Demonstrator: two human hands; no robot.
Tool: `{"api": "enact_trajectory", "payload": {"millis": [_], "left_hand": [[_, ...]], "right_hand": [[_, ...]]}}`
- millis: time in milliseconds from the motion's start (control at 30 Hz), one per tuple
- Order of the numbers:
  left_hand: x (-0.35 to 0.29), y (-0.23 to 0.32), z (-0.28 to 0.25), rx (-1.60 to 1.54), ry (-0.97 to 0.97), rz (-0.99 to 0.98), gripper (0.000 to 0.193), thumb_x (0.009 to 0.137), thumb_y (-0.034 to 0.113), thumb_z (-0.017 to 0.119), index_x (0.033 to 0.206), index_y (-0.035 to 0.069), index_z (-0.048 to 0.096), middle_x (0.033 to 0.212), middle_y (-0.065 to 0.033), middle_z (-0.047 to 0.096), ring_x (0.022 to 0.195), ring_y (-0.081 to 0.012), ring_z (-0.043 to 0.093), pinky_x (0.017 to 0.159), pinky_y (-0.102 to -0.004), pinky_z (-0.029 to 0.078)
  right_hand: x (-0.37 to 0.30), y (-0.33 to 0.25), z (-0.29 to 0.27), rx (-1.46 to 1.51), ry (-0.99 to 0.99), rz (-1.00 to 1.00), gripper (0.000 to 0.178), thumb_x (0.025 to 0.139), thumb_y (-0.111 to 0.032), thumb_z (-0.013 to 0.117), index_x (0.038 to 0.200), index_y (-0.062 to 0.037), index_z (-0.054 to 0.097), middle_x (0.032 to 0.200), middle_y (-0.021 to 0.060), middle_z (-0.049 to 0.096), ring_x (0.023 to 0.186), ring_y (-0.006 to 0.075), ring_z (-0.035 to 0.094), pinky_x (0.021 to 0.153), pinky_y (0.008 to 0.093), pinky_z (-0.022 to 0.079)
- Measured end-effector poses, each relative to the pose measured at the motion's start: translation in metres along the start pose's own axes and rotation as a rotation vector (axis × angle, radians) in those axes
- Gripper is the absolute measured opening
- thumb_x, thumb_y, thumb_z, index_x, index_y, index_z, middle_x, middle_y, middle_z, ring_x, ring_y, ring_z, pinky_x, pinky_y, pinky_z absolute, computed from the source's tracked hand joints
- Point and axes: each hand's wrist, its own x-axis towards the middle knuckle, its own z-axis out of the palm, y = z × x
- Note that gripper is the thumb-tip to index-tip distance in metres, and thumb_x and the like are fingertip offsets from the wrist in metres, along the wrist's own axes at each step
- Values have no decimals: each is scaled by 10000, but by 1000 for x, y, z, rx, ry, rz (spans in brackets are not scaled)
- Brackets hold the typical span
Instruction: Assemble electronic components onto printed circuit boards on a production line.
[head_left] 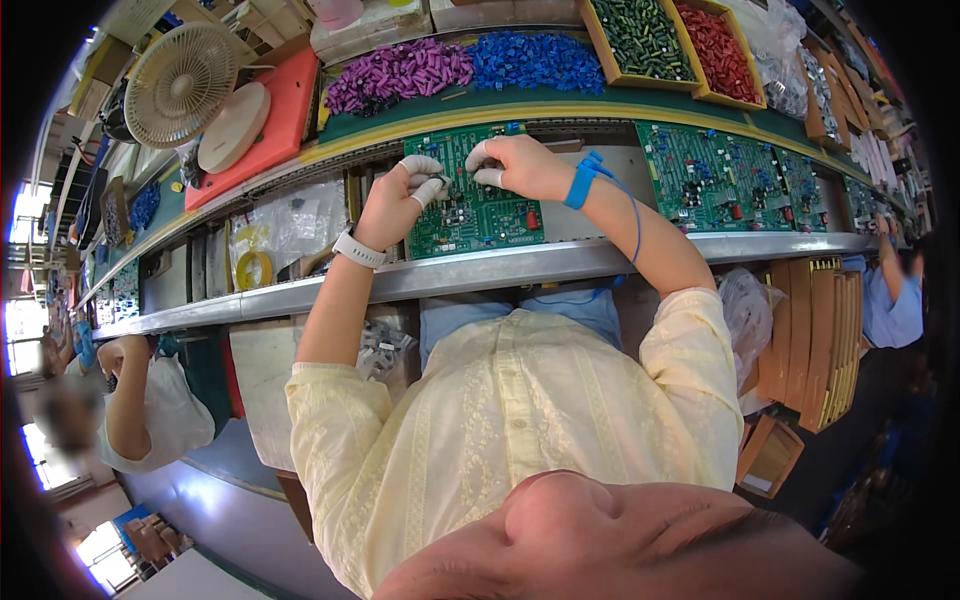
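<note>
A green circuit board (480, 222) filled with small parts lies on the rail line in front of me. My left hand (402, 195) is over its left side, white covers on the fingertips, thumb and forefinger pinched around something too small to name. Over the board's upper middle is my right hand (512, 167), also with white fingertip covers. Its fingers are bent together towards the board; whatever they hold is hidden. A blue wrist strap (580, 186) with a cord circles my right wrist, and a white watch band (358, 250) is on my left.
Beyond the line lie heaps of purple parts (405, 75) and blue parts (535, 62), with boxes of green parts (640, 40) and red parts (716, 52). More circuit boards (710, 180) sit to the right. A fan (182, 82) stands far left. A metal rail (320, 287) runs along the near side.
</note>
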Motion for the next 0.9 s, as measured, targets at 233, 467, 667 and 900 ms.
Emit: {"api": "enact_trajectory", "payload": {"millis": [233, 467, 667, 900], "left_hand": [[-6, 0, 2, 374, 48, 87, 175, 801, 75, 622, 971, 31, 628, 842, -90, 642, 757, -154, 614, 696, -284, 479], [-9, 3, 4, 472, -4, 120, 183, 781, 55, 623, 961, 23, 624, 844, -141, 636, 743, -229, 620, 687, -296, 483], [-8, 0, 11, 491, 18, 189, 159, 759, 59, 634, 915, 30, 626, 855, -160, 633, 770, -277, 627, 684, -325, 489], [-6, -6, 16, 661, 7, 276, 175, 739, 51, 655, 908, 13, 633, 850, -143, 630, 751, -256, 623, 684, -317, 488]], "right_hand": [[-3, 4, 6, -250, -42, -71, 161, 782, -186, 596, 908, -106, 657, 878, 93, 625, 892, 254, 569, 796, 395, 411], [-3, 8, 16, -370, -42, -74, 110, 764, -180, 607, 852, -152, 666, 826, 45, 614, 918, 226, 525, 826, 391, 327], [1, 11, 23, -370, -9, -76, 101, 744, -179, 616, 829, -149, 662, 817, 39, 616, 895, 224, 534, 811, 383, 332], [0, 10, 25, -448, 2, -131, 101, 719, -174, 624, 810, -145, 660, 790, 27, 611, 864, 215, 529, 773, 373, 336]]}}
